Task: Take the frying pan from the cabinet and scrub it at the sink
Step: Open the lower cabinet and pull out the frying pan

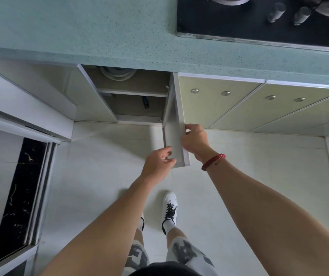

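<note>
While the right hand [194,139] grips the outer edge of the open cabinet door [174,136], the left hand [158,163] lies curled against the door's inner face, whether gripping I cannot tell, and the frying pan [145,102] shows only a dark handle on the lower shelf [127,108] left of the door

Cabinet [137,118] open, I see upper shelf [133,92] carrying pale stacked dishes [117,74], lower shelf [127,109] a dark handle [145,102]. Teal surface [80,26] carries black hob [239,18].
</note>
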Demonstrator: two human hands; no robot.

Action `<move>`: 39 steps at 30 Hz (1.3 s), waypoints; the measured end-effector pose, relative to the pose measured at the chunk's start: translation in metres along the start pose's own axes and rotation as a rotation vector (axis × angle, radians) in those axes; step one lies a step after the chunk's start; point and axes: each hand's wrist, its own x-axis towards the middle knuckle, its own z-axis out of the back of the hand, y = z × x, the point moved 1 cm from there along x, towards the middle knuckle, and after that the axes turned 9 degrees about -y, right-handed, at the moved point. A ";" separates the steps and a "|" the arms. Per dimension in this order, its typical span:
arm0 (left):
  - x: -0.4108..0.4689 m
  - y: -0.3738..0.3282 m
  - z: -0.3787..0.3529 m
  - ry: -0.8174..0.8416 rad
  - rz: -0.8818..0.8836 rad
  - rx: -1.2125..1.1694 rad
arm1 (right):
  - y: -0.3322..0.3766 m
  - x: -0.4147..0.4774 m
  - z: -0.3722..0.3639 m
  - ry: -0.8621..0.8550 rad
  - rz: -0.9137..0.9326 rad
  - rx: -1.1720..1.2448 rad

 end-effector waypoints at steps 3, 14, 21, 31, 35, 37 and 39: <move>0.001 0.009 0.024 -0.091 -0.019 0.026 | 0.000 -0.001 0.004 -0.051 0.005 -0.048; 0.021 0.026 0.123 -0.410 -0.283 0.277 | 0.062 -0.040 -0.022 -0.127 0.389 -0.347; 0.041 0.058 0.187 -0.513 -0.354 0.377 | 0.086 -0.051 -0.077 -0.100 0.451 -0.443; 0.149 0.157 0.174 -0.519 -0.246 0.206 | 0.042 0.031 -0.198 -0.068 0.467 -0.517; 0.224 0.200 0.142 -0.473 -0.310 0.281 | 0.010 0.104 -0.258 -0.090 0.475 -0.571; 0.263 0.220 0.127 -0.450 -0.330 0.327 | -0.003 0.142 -0.283 -0.097 0.486 -0.567; 0.300 0.238 0.110 -0.434 -0.332 0.347 | -0.016 0.179 -0.305 -0.100 0.495 -0.554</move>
